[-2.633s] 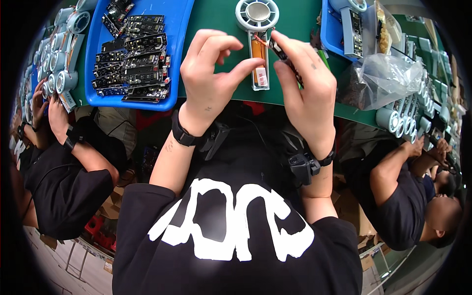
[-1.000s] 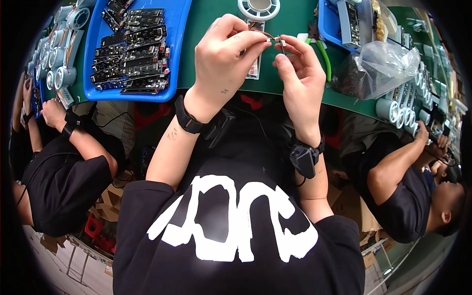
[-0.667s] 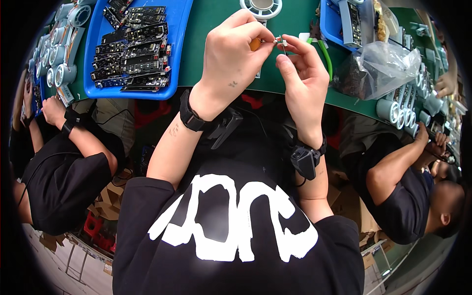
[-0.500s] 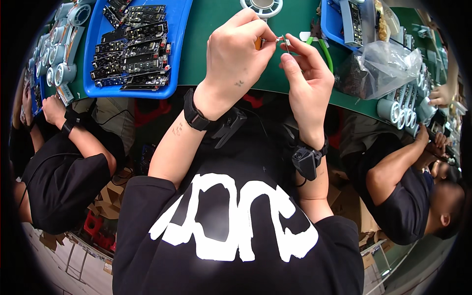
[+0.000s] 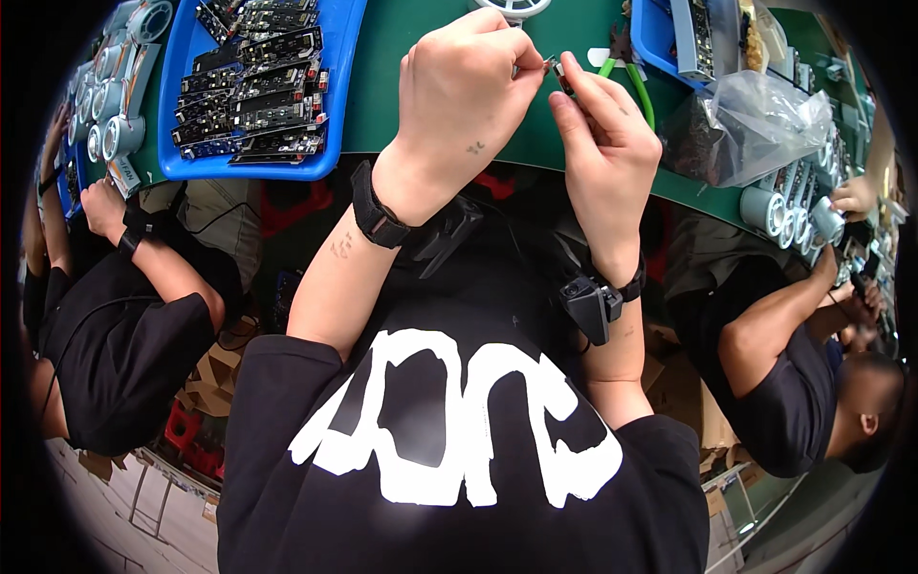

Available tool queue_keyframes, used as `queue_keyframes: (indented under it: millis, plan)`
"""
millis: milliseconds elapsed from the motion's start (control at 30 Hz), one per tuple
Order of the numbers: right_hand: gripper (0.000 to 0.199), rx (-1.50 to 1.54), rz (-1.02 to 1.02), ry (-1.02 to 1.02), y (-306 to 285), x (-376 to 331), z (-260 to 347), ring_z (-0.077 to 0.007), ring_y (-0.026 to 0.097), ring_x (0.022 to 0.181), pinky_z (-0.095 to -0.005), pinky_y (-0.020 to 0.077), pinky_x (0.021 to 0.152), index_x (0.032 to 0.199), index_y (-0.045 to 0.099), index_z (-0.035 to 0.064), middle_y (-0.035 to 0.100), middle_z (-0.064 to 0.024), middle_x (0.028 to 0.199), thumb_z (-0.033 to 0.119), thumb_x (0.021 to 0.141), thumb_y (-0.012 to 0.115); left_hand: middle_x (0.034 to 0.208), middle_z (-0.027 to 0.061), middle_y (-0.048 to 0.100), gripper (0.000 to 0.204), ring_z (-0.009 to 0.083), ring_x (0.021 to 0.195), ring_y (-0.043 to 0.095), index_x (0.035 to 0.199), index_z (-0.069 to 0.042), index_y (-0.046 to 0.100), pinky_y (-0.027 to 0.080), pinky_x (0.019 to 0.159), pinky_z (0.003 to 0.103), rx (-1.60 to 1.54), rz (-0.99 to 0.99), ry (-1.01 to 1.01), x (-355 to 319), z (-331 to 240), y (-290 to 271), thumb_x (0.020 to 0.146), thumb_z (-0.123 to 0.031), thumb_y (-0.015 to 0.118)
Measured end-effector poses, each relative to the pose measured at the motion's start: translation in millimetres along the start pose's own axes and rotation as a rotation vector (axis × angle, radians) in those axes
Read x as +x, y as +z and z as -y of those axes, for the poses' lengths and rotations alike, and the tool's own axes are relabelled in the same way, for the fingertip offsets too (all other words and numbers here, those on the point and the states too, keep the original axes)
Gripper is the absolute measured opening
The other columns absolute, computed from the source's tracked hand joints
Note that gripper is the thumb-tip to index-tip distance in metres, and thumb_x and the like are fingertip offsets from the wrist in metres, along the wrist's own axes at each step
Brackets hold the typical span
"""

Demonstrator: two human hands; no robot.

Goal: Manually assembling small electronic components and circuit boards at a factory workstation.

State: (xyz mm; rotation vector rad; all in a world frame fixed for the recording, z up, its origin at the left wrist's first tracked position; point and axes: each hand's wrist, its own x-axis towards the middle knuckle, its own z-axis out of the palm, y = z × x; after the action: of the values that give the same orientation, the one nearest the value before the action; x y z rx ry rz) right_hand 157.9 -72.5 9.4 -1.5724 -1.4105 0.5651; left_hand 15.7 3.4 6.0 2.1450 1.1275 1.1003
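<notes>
At the top centre of the frame, my two bare hands meet above a dark green tabletop. My left hand has its thumb and index finger pinched tightly on a thin wire lead — only its tip shows. My right hand, just beside it, holds a small dark circuit board between thumb and fingers, narrowly gripped and tilted; whether lead and board touch, I cannot tell.

Behind my left hand, cut by the upper edge, is a pale blue round plastic fan head. Near my right hand lie pliers with bright green handles.

In the upper left of the frame, a blue plastic tray bears rows of black circuit boards. At upper right, a crumpled clear plastic bag lies below another blue tray — pale blue fans lie beyond the bag.
</notes>
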Motion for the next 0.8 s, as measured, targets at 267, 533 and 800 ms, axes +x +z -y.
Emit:
queue_keyframes:
  millis: [267,533,800]
  plan:
    - [0.032,0.055,0.222,0.142,-20,15,4,-0.0050,0.055,0.077,-0.0197,0.0436,0.066,0.123,0.072,0.0031,0.069,-0.0028,0.096,0.000,0.091,0.071,0.074,0.0096,0.060,0.012,0.0269,0.066,0.063,0.079,-0.001,0.070,0.052,0.059,0.035,-0.167,-0.244,0.443,11,9,-3,0.072,0.003,0.078]
    - [0.032,0.037,0.391,0.085,-32,31,-6,-0.0039,0.052,0.076,-0.0191,0.0409,0.066,0.124,0.072,0.0028,0.067,-0.0013,0.094,0.000,0.092,0.070,0.075,0.0073,0.062,0.009,0.0264,0.068,0.064,0.074,-0.003,0.070,0.052,0.060,0.036,-0.127,-0.214,0.530,13,22,3,0.074,-0.004,0.079]
    - [0.031,0.058,0.566,0.067,-38,51,-15,-0.0047,0.053,0.078,-0.0205,0.0429,0.068,0.124,0.071,0.0015,0.067,-0.0009,0.096,-0.001,0.093,0.068,0.074,0.0053,0.062,0.009,0.0259,0.071,0.065,0.075,-0.004,0.072,0.052,0.062,0.037,-0.025,-0.021,0.516,26,13,-18,0.073,-0.009,0.079]
